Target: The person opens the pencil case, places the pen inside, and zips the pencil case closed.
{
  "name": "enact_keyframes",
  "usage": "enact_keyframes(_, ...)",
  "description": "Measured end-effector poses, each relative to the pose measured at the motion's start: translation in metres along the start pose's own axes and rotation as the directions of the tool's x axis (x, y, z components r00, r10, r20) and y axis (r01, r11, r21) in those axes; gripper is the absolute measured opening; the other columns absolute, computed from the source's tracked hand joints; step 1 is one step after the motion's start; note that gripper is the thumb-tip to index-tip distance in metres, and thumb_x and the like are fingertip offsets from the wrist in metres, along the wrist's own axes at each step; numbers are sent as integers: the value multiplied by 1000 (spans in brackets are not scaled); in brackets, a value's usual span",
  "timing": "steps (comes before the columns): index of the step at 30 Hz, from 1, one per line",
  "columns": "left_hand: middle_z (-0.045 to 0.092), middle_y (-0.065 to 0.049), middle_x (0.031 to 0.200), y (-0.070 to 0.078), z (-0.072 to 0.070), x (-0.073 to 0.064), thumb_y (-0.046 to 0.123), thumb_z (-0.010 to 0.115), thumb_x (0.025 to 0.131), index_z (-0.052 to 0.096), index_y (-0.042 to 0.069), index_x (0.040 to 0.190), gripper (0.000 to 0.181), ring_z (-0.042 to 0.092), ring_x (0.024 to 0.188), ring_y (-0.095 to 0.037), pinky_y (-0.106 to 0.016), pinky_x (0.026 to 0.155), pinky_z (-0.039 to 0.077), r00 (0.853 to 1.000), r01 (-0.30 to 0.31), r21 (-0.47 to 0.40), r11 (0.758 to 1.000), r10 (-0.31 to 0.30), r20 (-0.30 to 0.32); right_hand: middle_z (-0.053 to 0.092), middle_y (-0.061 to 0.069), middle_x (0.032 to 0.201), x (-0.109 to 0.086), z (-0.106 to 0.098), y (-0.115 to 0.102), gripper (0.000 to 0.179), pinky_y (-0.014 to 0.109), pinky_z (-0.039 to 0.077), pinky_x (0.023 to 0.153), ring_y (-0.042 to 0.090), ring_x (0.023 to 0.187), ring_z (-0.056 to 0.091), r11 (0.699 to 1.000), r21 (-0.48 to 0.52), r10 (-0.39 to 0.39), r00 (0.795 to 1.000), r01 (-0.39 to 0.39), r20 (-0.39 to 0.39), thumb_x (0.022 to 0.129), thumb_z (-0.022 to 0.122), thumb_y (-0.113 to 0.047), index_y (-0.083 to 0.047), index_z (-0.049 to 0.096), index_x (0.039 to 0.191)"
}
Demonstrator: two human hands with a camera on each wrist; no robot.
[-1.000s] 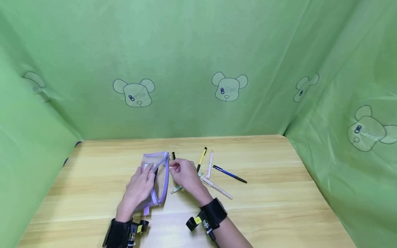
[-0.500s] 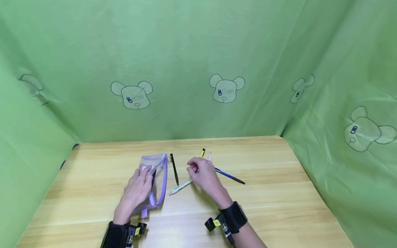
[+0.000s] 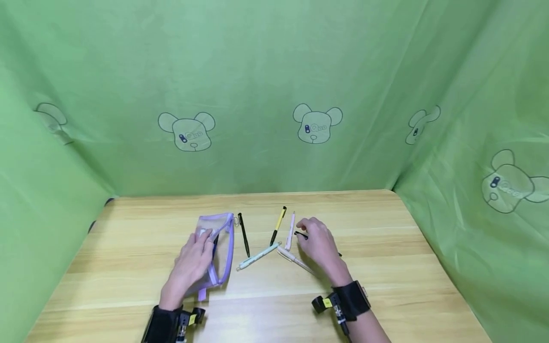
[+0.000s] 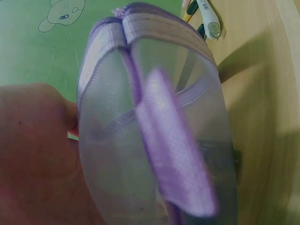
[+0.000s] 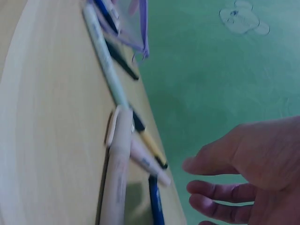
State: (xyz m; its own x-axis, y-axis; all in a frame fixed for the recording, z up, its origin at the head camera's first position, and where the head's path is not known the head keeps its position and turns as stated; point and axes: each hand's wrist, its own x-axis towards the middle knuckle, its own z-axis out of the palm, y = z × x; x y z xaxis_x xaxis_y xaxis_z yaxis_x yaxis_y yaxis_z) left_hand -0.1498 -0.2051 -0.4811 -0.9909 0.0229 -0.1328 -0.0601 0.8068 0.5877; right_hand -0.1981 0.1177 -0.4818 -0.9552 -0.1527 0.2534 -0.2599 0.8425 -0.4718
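Observation:
My left hand (image 3: 192,262) holds the mesh pencil case (image 3: 225,252) with purple trim, its fingers over the near side of the gaping zip. A dark blue item (image 3: 216,243) shows inside the case. In the left wrist view the palm lies against the mesh (image 4: 117,173); the fingertips are mostly hidden. My right hand (image 3: 318,243) hovers over the blue pen (image 5: 157,201), partly covering it in the head view. Its fingers are loosely bent and apart, with nothing between them in the right wrist view.
Between the hands lie a black pen (image 3: 244,236), a yellow and black pen (image 3: 278,226), a pale green pen (image 3: 259,256), a pale pink pen (image 3: 290,231) and a beige pen (image 3: 295,260). Green cloth (image 3: 253,162) with bear faces stands around the wooden table (image 3: 386,257).
My right hand has moved right, from beside the pencil case across the pens to the blue pen. My left hand has stayed on the case.

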Motion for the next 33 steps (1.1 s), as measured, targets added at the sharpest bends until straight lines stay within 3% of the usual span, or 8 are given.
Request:
enact_keyframes(11, 9, -37, 156, -1, 1, 0, 38, 16, 107, 26, 8, 157, 58, 14, 135, -61, -81, 101, 13, 1000, -4, -5, 1000, 4, -7, 61, 9, 84, -5, 2, 34, 22, 32, 47, 54, 21, 69, 52, 989, -115, 104, 990, -93, 92, 79, 74, -4, -3, 73, 101)
enact_keyframes(18, 10, -35, 157, 0, -1, -1, 38, 15, 107, 26, 8, 157, 59, 13, 136, -60, -81, 101, 13, 1000, -1, -6, 1000, 1, -12, 60, 6, 79, -6, 2, 40, 8, 34, 51, 57, 19, 67, 53, 988, -115, 114, 988, -102, 101, 83, 72, -3, -5, 71, 90)
enact_keyframes(33, 9, -31, 159, 1, 0, -3, 36, 17, 108, 27, 7, 156, 57, 14, 136, -59, -80, 101, 14, 1000, -10, -5, 1000, 10, -17, 67, 7, 79, -7, 1, 45, 7, 32, 52, 51, 17, 61, 57, 986, -115, 132, 988, -123, 77, 84, 72, -5, -3, 72, 91)
